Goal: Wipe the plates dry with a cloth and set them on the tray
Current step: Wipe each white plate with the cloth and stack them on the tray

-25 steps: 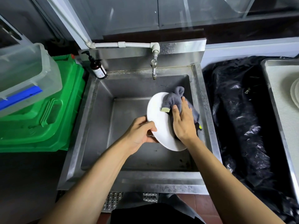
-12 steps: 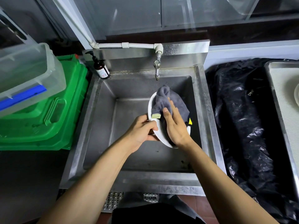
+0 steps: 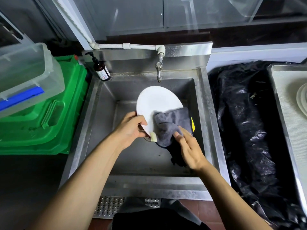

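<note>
A white plate (image 3: 154, 103) is held tilted over the steel sink (image 3: 201, 113). My left hand (image 3: 131, 128) grips its lower left rim, thumb on the face. A grey cloth (image 3: 169, 125) covers the plate's lower right part. My right hand (image 3: 189, 148) holds the cloth against the plate, thumb on the grey fabric; its fingers lie behind the cloth, partly hidden. The tray (image 3: 282, 90) stands at the far right with stacked white plates (image 3: 303, 98) at the frame's edge.
A tap (image 3: 159, 70) hangs over the sink's back wall, just above the plate. A brown pump bottle (image 3: 101, 70) stands on the sink's back left corner. Green crates (image 3: 48, 113) under a clear bin (image 3: 28, 75) are on the left. A black plastic bag (image 3: 245, 130) fills the gap before the tray.
The cloth and my right hand slid from the plate's upper part down to its lower right edge, baring the upper face. The plate now faces up more. My left hand kept its grip.
</note>
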`<move>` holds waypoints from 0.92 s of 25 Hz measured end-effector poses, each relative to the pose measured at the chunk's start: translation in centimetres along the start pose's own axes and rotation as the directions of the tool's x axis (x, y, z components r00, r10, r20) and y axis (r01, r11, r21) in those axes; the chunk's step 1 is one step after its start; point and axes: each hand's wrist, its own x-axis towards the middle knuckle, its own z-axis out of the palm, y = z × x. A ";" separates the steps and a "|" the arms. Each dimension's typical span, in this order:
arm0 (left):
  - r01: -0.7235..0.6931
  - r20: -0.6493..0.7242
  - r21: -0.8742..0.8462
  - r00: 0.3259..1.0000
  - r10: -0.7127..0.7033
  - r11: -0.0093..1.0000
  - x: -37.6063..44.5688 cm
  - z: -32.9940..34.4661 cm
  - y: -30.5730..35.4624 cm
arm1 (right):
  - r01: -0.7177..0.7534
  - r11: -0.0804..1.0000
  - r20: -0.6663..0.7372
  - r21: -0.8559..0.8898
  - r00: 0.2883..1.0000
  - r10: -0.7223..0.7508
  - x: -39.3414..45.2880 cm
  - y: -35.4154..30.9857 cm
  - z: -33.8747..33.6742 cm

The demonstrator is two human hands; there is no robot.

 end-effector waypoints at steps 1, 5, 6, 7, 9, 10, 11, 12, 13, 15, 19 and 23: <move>0.013 0.005 0.005 1.000 -0.013 1.000 -0.1 -0.1 -0.1 | 0.008 0.999 -0.053 -0.031 0.999 -0.010 0.1 0.6 -0.5; 0.031 0.070 0.012 0.997 -0.032 0.999 -1.5 0.6 -0.8 | 0.018 0.994 -0.124 -0.110 0.992 -0.032 2.6 1.4 -2.1; 0.028 0.083 0.003 0.996 -0.028 1.000 -1.8 0.9 -1.0 | 0.002 0.989 -0.136 -0.145 0.990 -0.022 3.6 1.4 -2.2; 0.024 0.086 0.001 0.996 -0.024 1.000 -2.0 1.1 -1.1 | -0.022 0.983 -0.146 -0.181 0.989 -0.004 4.6 1.1 -2.4; 0.011 0.090 0.008 0.996 -0.012 1.000 -2.4 1.5 -1.3 | -0.064 0.976 -0.120 -0.210 0.992 0.039 5.9 -0.2 -2.1; 0.004 0.098 0.008 0.995 -0.005 1.000 -2.6 1.7 -1.4 | -0.074 0.975 -0.085 -0.210 0.995 0.058 6.2 -0.9 -1.6; 0.000 0.099 0.000 0.995 0.000 1.000 -2.7 1.8 -1.3 | -0.061 0.977 -0.036 -0.205 0.998 0.054 6.1 -1.7 -1.0; -0.001 0.090 -0.006 0.996 0.002 1.000 -2.7 1.8 -1.2 | -0.018 0.979 0.014 -0.201 1.000 0.021 5.7 -2.5 -0.3; 0.000 0.073 -0.010 0.997 0.001 1.000 -2.6 1.6 -1.0 | 0.048 0.978 0.061 -0.204 0.997 -0.036 5.2 -3.2 0.3; 0.006 0.043 -0.015 0.999 -0.005 1.000 -2.1 1.0 -0.6 | 0.178 0.955 0.143 -0.236 0.979 -0.147 3.7 -4.1 1.2; 0.086 0.044 -0.104 0.996 -0.082 0.991 -0.6 -0.8 0.2 | 0.334 0.872 0.141 -0.358 0.943 -0.303 1.4 -5.3 1.2; 0.168 0.067 -0.164 0.985 -0.159 0.972 0.7 -2.0 0.6 | 0.383 0.722 0.192 -0.576 0.922 -0.337 0.0 -6.3 1.5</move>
